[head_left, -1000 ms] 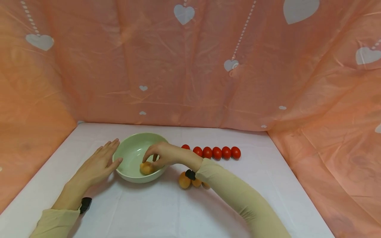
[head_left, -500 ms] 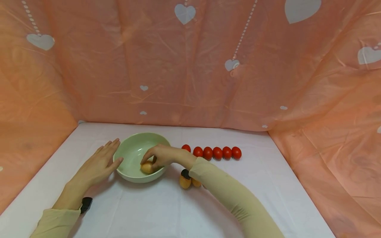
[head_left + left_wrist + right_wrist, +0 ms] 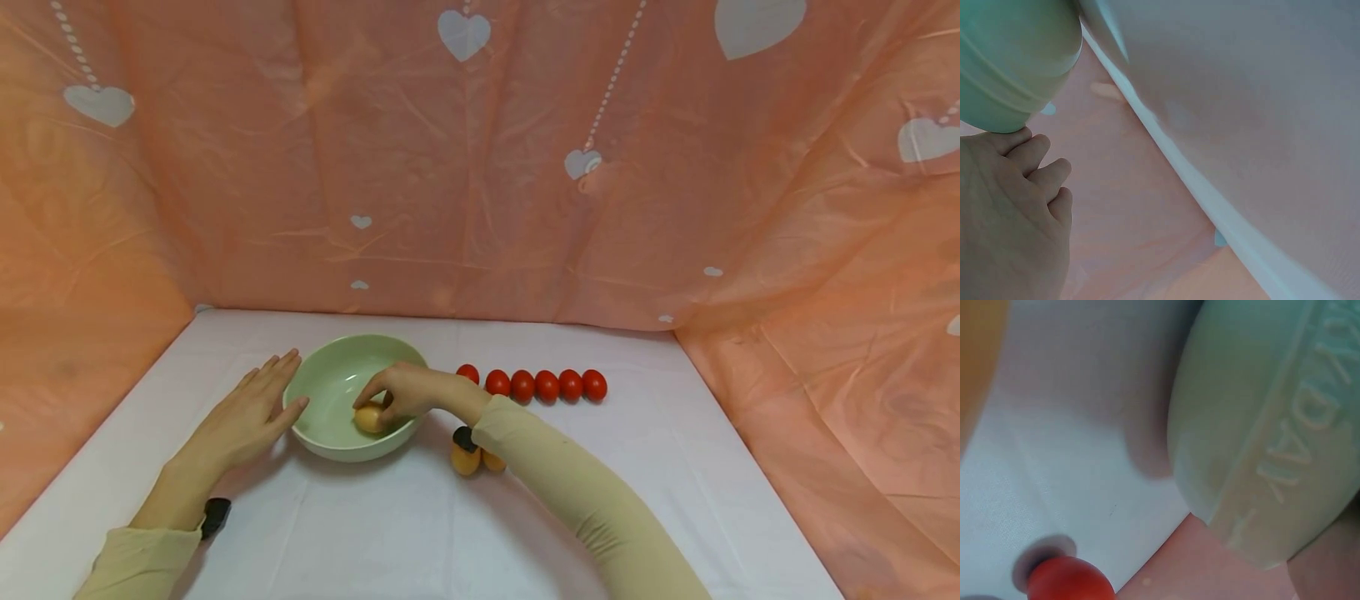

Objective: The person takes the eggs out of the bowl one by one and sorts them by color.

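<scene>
A pale green bowl (image 3: 330, 379) sits on the white table (image 3: 420, 533). My right hand (image 3: 401, 392) reaches over its right rim and its curled fingers pinch a small orange fruit (image 3: 367, 417) inside the bowl. My left hand (image 3: 251, 412) lies flat on the table with straight fingers, its thumb against the bowl's left side. The left wrist view shows those fingers (image 3: 1035, 175) beside the bowl's outer wall (image 3: 1010, 62). In the right wrist view the bowl's underside (image 3: 1272, 437) fills the frame, with one red tomato (image 3: 1069, 581) below it.
A row of several red tomatoes (image 3: 546, 385) lies right of the bowl. Two or three orange fruits (image 3: 467, 458) sit under my right forearm. Orange heart-printed sheeting (image 3: 480, 167) walls the table at the back and both sides.
My right hand has drawn the orange fruit slightly up and toward the bowl's right inner wall, and its forearm has shifted a little left. The left hand has not moved.
</scene>
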Available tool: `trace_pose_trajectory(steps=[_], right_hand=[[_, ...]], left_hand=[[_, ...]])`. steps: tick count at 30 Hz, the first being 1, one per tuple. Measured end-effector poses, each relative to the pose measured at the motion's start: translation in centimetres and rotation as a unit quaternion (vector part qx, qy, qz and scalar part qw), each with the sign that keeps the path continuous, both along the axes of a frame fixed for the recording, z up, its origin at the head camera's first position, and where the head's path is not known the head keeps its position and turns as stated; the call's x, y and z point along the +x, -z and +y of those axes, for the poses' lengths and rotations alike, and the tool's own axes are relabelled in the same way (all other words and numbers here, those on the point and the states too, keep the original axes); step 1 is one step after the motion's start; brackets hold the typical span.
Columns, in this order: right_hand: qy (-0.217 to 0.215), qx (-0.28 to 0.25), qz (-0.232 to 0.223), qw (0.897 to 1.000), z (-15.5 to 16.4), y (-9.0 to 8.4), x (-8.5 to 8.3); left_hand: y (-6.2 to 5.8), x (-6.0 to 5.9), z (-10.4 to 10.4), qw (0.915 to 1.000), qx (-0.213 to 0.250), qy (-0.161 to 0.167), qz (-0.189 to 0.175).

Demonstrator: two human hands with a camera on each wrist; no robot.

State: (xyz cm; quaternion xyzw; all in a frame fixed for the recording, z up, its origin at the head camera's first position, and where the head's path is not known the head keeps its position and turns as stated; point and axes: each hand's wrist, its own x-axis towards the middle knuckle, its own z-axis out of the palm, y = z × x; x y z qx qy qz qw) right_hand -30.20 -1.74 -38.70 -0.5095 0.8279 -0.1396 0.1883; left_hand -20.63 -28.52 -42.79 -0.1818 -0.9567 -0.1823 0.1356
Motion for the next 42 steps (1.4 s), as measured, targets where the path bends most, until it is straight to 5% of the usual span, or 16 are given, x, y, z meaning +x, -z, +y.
trace_pose_trajectory(steps=[12, 28, 42], right_hand=[[0.001, -0.011, 0.002, 1.0, 0.3, -0.5, 0.2], [0.024, -0.103, -0.013, 0.994, 2.5, -3.0, 1.0], [0.065, -0.239, -0.057, 0.967, 6.2, -4.1, 2.6]], left_hand=[[0.3, 0.0, -0.1, 1.0, 0.0, 0.002, 0.006], [0.6, -0.1, -0.2, 1.0, 0.001, 0.004, 0.007], [0.3, 0.0, -0.1, 0.9999, 0.003, 0.008, 0.012]])
